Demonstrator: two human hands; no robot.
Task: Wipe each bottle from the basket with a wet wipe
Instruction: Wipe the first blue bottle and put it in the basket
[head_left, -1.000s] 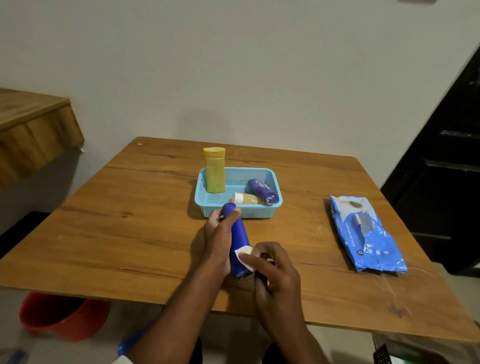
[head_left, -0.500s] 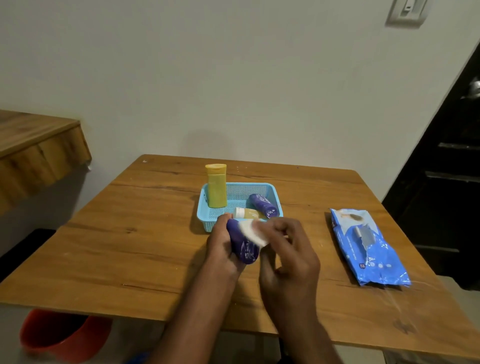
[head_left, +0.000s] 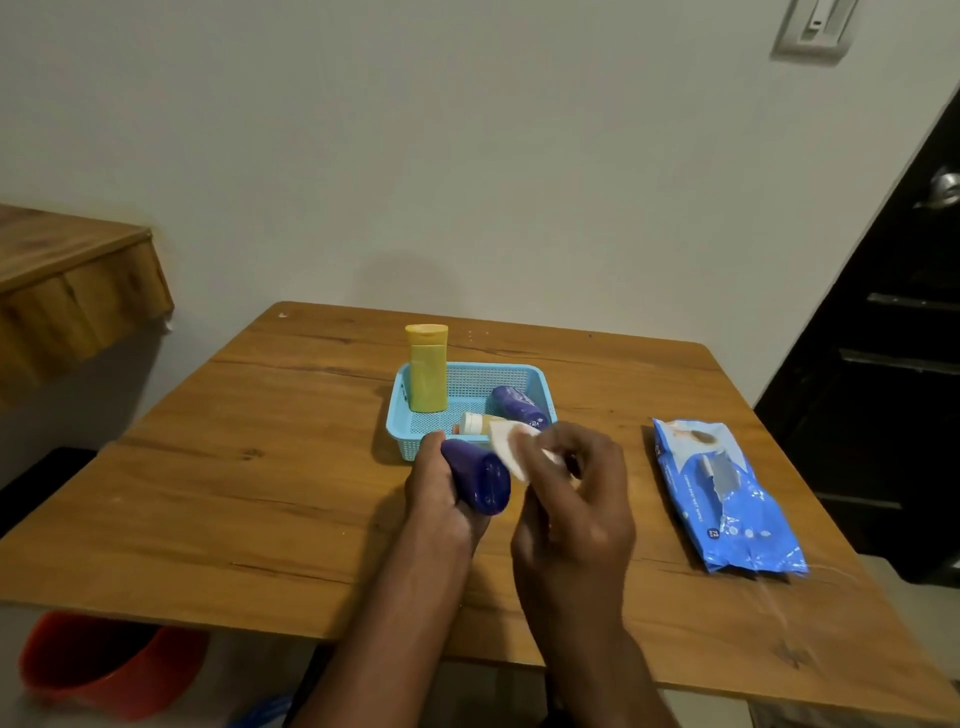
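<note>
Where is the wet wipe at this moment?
Head view, centre: the right hand pinches the wipe beside the blue bottle, just before the basket.

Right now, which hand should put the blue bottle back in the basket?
Probably the left hand. It already grips the blue bottle, just in front of the basket. The right hand is busy pinching the wet wipe.

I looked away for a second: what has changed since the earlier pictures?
The left hand has tipped the blue bottle up off the table, base toward the camera. The right hand slid the wipe from the bottle's near end to its far side. The basket, its three bottles and the wipes pack stayed put.
</note>
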